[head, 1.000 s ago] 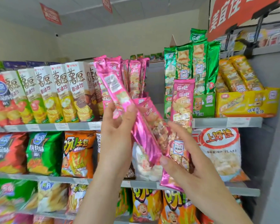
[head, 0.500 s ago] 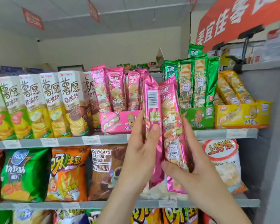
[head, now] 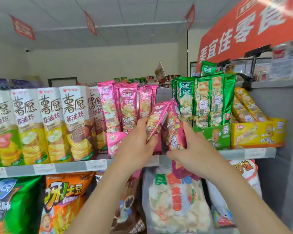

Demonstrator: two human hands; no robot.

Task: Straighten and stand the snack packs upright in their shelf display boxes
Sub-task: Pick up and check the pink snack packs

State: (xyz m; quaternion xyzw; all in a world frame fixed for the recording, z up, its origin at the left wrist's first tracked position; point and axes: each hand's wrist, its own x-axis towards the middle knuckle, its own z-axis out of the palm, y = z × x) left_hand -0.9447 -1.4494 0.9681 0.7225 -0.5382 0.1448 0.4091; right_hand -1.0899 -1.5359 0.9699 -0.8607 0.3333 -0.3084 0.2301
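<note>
My left hand (head: pixel 137 146) grips one long pink snack pack (head: pixel 156 119), tilted with its top leaning right. Beside it, my right hand (head: pixel 193 152) holds a second pink pack (head: pixel 173 125) close to upright. Both packs are at the right end of the pink display box (head: pixel 114 144) on the upper shelf, and their lower ends are hidden behind my hands. Several pink packs (head: pixel 127 107) stand upright in that box. To its right a green display box (head: pixel 215 135) holds upright green packs (head: pixel 201 102).
A yellow display box (head: pixel 257 134) with leaning yellow packs stands at the far right against the grey shelf wall (head: pixel 277 115). White-and-yellow chip cartons (head: pixel 46 122) fill the shelf's left side. Large snack bags (head: pixel 172 200) hang below the shelf edge (head: pixel 71 167).
Both hands have carried the two pink packs up and forward to the pink box on the shelf. The left pack has tilted over to the right.
</note>
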